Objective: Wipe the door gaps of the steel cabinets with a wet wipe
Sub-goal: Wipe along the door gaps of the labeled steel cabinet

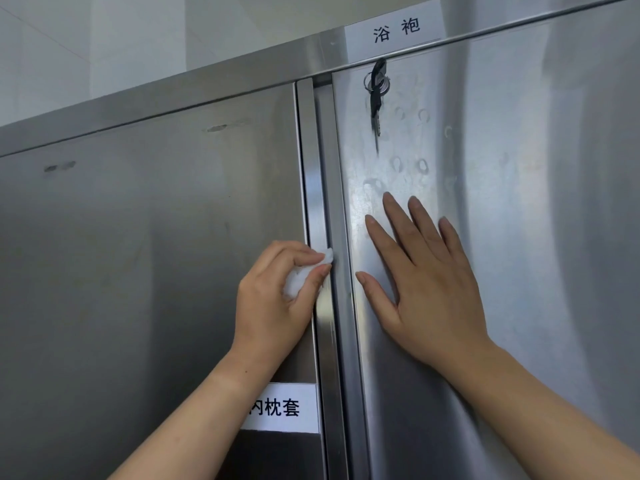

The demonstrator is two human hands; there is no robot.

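My left hand (pixel 273 299) pinches the soft, crumpled white wet wipe (pixel 294 284) at its fingertips against the narrow steel door gap (pixel 327 168), best kept bunched, I judge, my right hand (pixel 426 282) spread flat alongside.

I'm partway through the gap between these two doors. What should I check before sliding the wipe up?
1. Grip: left hand pinches the wipe. Ok.
2. Contact: the wipe's tip sits in the gap between the doors. Ok.
3. Bracing: right hand lies flat on the right door. Ok.
4. Path upward: keys hang on the right door, beside the gap, not in it. Ok.
5. Wipe wet enough: cannot tell.
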